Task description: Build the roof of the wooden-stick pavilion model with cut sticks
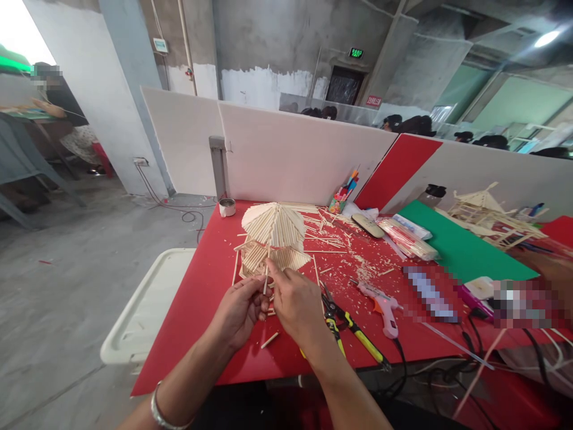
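Note:
A small pavilion-like model [274, 230] made of wooden sticks stands on the red tabletop, its pointed roof in two tiers. A thin wooden stick [267, 283] slants from the near edge of the lower roof toward me. My left hand [242, 307] pinches this stick near its lower end between thumb and fingers. From the right, my right hand [298, 301] is closed at the stick, its index fingertip pressed on the upper part at the roof edge. Its curled fingers are partly hidden. A short loose stick [270, 340] lies below my hands.
Yellow-black pliers [362, 337] and a pink glue gun [380, 304] with a cable lie to the right. Stick scraps [364, 260], a pen cup [339, 202], bagged sticks [407, 237] and a green board [456, 239] are farther back. A white bin [147, 304] stands left.

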Available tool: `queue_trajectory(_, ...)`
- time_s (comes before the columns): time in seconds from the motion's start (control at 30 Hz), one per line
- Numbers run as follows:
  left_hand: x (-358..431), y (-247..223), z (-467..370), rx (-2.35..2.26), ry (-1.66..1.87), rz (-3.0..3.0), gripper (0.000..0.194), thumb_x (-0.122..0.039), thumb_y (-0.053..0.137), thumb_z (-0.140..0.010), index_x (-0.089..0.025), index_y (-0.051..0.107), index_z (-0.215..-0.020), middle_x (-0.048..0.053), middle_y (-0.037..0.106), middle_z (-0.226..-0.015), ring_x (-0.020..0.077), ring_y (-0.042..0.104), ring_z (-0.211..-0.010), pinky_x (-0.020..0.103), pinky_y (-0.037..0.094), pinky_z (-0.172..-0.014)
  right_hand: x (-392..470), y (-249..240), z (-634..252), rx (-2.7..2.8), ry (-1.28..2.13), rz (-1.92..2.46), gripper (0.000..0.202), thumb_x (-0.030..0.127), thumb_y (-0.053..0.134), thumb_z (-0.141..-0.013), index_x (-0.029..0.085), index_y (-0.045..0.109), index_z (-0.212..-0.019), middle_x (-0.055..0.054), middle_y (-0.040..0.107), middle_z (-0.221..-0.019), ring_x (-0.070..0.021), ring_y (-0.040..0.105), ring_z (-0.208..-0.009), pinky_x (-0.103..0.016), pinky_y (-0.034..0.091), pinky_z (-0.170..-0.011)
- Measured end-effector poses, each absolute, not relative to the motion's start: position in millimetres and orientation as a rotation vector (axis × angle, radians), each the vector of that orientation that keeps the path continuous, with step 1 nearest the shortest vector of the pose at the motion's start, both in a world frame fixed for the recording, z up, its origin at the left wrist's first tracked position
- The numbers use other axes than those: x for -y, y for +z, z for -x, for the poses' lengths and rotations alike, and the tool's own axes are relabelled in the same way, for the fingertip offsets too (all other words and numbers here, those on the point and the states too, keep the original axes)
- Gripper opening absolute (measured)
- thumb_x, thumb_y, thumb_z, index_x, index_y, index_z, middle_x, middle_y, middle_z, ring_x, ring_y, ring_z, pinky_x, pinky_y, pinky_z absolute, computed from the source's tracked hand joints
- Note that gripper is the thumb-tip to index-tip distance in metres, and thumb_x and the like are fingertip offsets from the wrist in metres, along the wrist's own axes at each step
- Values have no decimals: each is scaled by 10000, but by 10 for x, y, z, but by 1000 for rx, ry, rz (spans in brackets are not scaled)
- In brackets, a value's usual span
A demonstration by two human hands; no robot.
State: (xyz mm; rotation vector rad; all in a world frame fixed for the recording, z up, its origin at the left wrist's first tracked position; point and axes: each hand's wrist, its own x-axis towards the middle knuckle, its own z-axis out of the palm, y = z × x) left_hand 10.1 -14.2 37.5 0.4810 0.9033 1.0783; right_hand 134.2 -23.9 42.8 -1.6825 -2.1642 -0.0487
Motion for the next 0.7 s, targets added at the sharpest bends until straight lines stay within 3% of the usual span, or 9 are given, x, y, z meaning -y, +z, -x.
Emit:
queue_trajectory(0.37, 130, 409, -75, -884, 1012, -446, 220, -114, 474, -892, -62, 644, -763, 35, 622, -579, 81, 562, -400, 159, 478, -350, 236, 466, -1343, 2163, 19, 1690, 506, 170, 419, -902, 294, 433, -1392, -20, 678, -898, -159, 613, -794, -246, 393, -641)
queue_trajectory(0.7, 116, 383, -46, -898, 1015, -467, 166, -131, 525, -859, -73, 653, -770, 37, 638, -601, 69, 546, -402, 139, 429, -320, 227, 470, -1340, 2158, 26, 1686, 518, 162, 418, -890, 289, 433, -1393, -21, 684, -907, -162, 623, -796, -245, 385, -633)
